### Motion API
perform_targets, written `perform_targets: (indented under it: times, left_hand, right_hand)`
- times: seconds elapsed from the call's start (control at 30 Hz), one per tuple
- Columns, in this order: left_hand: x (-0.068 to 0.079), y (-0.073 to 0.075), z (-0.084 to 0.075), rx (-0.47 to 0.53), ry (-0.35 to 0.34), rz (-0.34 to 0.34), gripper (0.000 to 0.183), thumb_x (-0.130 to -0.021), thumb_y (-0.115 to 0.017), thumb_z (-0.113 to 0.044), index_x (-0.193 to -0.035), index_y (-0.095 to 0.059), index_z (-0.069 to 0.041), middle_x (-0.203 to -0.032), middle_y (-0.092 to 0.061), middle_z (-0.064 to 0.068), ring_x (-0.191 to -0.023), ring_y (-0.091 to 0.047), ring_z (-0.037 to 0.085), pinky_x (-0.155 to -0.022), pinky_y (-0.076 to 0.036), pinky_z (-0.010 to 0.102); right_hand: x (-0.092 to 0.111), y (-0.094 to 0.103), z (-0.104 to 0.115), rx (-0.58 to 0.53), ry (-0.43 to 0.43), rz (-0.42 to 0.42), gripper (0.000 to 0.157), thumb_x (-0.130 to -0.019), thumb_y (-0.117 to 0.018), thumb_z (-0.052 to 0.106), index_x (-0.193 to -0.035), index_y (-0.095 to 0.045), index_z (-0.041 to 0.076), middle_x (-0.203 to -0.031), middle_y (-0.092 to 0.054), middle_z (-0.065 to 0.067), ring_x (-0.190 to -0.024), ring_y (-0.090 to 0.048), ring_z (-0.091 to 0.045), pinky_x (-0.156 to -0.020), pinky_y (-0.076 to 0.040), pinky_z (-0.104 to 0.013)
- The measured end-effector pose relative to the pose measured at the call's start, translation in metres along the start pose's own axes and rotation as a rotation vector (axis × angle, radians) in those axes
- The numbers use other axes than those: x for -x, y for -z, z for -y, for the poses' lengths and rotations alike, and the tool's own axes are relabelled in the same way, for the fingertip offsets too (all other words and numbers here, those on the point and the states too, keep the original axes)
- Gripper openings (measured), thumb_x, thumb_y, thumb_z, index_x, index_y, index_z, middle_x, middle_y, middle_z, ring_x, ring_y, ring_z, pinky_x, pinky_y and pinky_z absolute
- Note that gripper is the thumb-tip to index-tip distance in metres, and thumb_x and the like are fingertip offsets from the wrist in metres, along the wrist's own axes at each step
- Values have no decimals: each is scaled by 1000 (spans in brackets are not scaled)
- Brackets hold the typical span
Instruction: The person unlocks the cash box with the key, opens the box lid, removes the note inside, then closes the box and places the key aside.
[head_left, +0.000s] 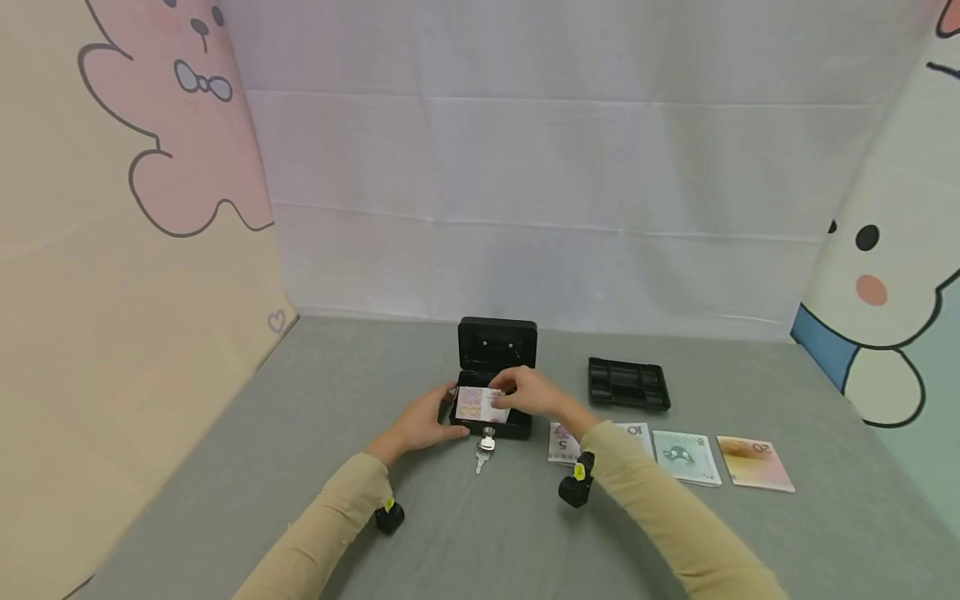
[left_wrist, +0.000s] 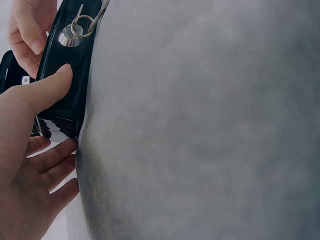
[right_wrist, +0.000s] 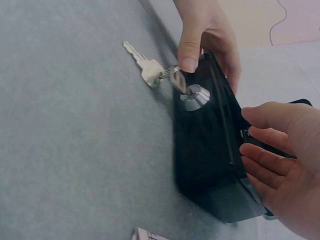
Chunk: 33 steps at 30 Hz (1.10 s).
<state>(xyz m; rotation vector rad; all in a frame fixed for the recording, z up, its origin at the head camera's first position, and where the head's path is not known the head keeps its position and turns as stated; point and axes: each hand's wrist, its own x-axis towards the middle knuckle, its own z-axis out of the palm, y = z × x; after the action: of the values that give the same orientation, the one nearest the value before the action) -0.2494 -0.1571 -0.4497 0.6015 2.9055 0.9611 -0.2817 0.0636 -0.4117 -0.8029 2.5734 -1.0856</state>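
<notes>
Pink-and-white rectangular paper banknotes [head_left: 470,403] are lying across the opening of the glossy black rectangular cash box [head_left: 514,428], below its raised lid. From the right hand's fingertips they are extending toward eight or nine o'clock. The right hand [head_left: 531,393] is being the nearer one: its half-curled fingers are touching the banknotes' three o'clock end, though whether they are pinching it, one cannot tell. The long axis is running from nine o'clock to three, the white end pointing toward three and the pink printed end toward nine. The left hand [head_left: 422,419] is gripping the cash box's eight o'clock corner, its thumb pressing the front face near the silver metal keys [head_left: 487,446], which are hanging at six o'clock.
</notes>
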Motion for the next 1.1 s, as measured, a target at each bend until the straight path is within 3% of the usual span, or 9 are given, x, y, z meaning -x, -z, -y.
perform_targets:
  times: [0.27,0.63,0.83,1.1]
  left_hand:
    - [2,1,-2,10,-13,-1,80,-73,-76,-29,-135,-36,2,-112,-57,14,-104,-53,26,-88,-42,43]
    - [2,2,-6,3,4,0,79,-73,-76,-29,-134,-37,1,-112,-57,14,-103,-53,27,-88,-42,43]
    - [2,2,-4,-2,-1,-2,78,-72,-76,-28,-134,-38,1,-111,-58,14,-103,-54,26,-87,-42,43]
    - [2,1,-3,16,-9,-7,78,-72,-76,-28,-134,-38,1,-108,-58,13,-101,-54,25,-86,-42,43]
  right_hand:
    - [-5,-14,2,86,31,-47,32,-78,-69,8,-107,-62,-2,-105,-62,-12,-94,-56,-23,-83,-45,-38]
    - [-9,-22,4,288,45,-23,51,-73,-75,11,-119,-55,-1,-112,-60,-13,-96,-56,-23,-85,-43,-40]
    - [-10,-23,2,261,56,-85,51,-69,-77,7,-115,-56,-3,-102,-60,-13,-91,-56,-23,-82,-44,-39]
    - [-10,-17,6,146,82,-150,34,-74,-70,0,-106,-63,-7,-94,-59,-13,-82,-55,-21,-73,-47,-33]
